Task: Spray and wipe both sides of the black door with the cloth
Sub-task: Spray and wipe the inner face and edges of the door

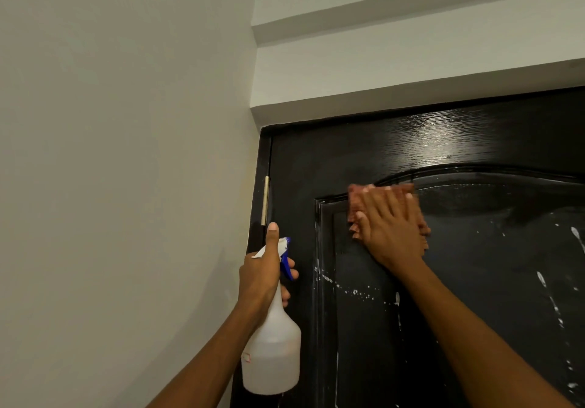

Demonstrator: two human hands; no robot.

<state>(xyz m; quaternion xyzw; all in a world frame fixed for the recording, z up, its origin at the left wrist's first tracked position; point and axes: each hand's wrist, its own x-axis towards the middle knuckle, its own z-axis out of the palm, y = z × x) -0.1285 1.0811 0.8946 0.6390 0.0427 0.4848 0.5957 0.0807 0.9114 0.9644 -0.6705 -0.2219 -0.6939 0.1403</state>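
Head view, looking up at the top of the black door (474,281): the right hand (392,230) lies flat with straight fingers spread, pressing a reddish-brown cloth (359,205) against the door's raised panel just under the arched moulding; the cloth shows above and to both sides of the fingers and is blurred at its edges. Below and to the right of that hand, white streaks and droplets of spray (357,293) cling to the panel, and above it the door's top rail shines wet. The left hand (266,278) is curled round the neck of a translucent white spray bottle (272,354), thumb raised straight up along the back of its head, fingers wrapped at the front near the blue trigger (286,263); the bottle hangs upright beneath the grip, close to the door's hinge edge. Just above the raised thumb sits a brass hinge (265,200) on the black frame. Left of that hand stretches a plain pale wall (126,154).
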